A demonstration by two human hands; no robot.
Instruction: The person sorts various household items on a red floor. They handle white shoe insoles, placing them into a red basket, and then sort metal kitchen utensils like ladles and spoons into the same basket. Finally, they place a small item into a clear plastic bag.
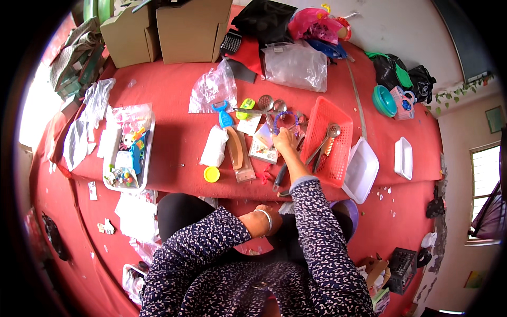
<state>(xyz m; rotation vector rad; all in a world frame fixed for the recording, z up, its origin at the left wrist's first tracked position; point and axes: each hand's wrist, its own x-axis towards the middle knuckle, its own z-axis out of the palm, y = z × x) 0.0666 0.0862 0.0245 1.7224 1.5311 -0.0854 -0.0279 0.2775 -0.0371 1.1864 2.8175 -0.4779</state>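
My right hand (285, 140) reaches over the red-covered table, its fingers closed at the near edge of a purple beaded ring (285, 114). Under and beside it lie a small picture-printed box (263, 154) and a pale lilac packet (263, 136). Just right of the forearm, a red plastic basket (330, 119) holds ladles (333, 130) and other utensils. Dark-handled tools (280, 178) lie between basket and box. More metal ladles (265, 102) are beyond the hand. Low in my lap rests my left hand (272, 221), with a bangle at the wrist; its fingers are hidden.
Left of centre are a brown comb-like piece (234, 148), a white package (215, 147), a yellow round lid (211, 174) and a blue peeler (224, 113). A white tray of toys (107, 170) stands further left. White trays (362, 170) sit right; cardboard boxes (191, 34) stand behind.
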